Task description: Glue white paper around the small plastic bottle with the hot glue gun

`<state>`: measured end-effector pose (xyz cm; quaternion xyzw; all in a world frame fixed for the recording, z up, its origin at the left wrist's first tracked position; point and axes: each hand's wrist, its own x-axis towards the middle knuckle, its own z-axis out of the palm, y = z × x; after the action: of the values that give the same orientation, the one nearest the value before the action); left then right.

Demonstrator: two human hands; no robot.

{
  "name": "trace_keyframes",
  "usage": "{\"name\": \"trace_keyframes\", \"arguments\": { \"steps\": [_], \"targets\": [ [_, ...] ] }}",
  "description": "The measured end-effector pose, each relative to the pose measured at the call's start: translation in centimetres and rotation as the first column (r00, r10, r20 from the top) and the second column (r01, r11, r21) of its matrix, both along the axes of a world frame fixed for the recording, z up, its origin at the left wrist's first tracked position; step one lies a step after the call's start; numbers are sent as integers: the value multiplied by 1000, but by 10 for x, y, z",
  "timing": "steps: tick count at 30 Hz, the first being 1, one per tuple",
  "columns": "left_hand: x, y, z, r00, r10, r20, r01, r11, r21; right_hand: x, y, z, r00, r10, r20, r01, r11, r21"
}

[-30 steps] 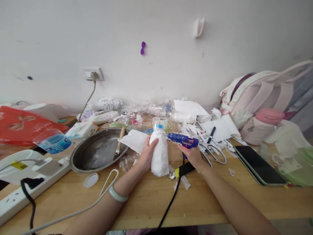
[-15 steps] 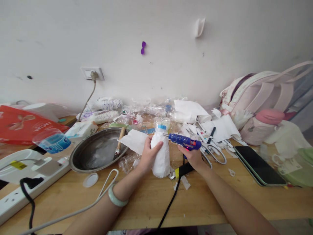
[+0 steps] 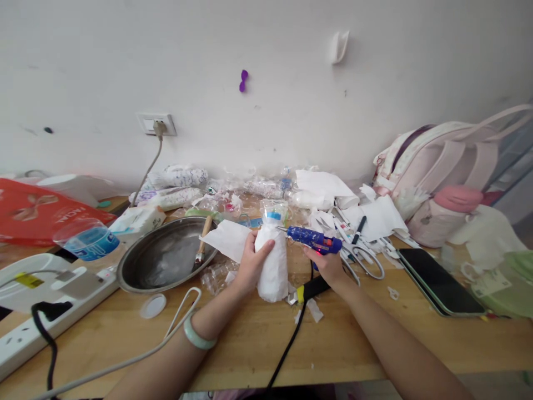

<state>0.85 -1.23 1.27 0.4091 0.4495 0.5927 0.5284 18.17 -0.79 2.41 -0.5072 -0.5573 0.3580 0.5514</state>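
Observation:
In the middle of the head view stands an upright bottle point(image 3: 273, 269) wrapped in white paper, with a blue band and clear plastic at its top. My left hand point(image 3: 253, 260) is closed around its left side, the thumb lying across the front. A loose flap of white paper point(image 3: 227, 238) sticks out to the left behind that hand. My right hand point(image 3: 327, 263) grips a blue hot glue gun point(image 3: 310, 238) by its handle. The gun's nozzle points left at the bottle's upper right side, near the neck; whether it touches cannot be told.
Left of the bottle sits a metal basin point(image 3: 137, 266) with a brush point(image 3: 202, 244) resting on its rim. A power strip point(image 3: 62, 316) lies far left. To the right are scissors point(image 3: 366, 260), a phone point(image 3: 437, 280) and a pink backpack point(image 3: 453, 158). Plastic bottles and paper line the wall.
Almost nothing differs. The whole view has shifted very slightly; both hands keep their holds on the bottle and the glue gun.

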Motion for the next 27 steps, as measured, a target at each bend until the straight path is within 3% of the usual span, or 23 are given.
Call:
{"name": "trace_keyframes", "arguments": {
  "steps": [11, 21, 27],
  "targets": [
    [-1, -1, 2, 978, -98, 184, 100, 995, -1, 1, 0, 0, 1000, -3, 6, 3, 999, -46],
    [-4, -1, 4, 904, -74, 422, 142, 981, -132, 4, 3, -2, 999, 1, 46, -2, 1000, 21],
    [-6, -2, 8, 850, -73, 521, 206, 958, -201, 1, 6, -10, 998, 55, -13, -55, 997, 60]
  ]
}}
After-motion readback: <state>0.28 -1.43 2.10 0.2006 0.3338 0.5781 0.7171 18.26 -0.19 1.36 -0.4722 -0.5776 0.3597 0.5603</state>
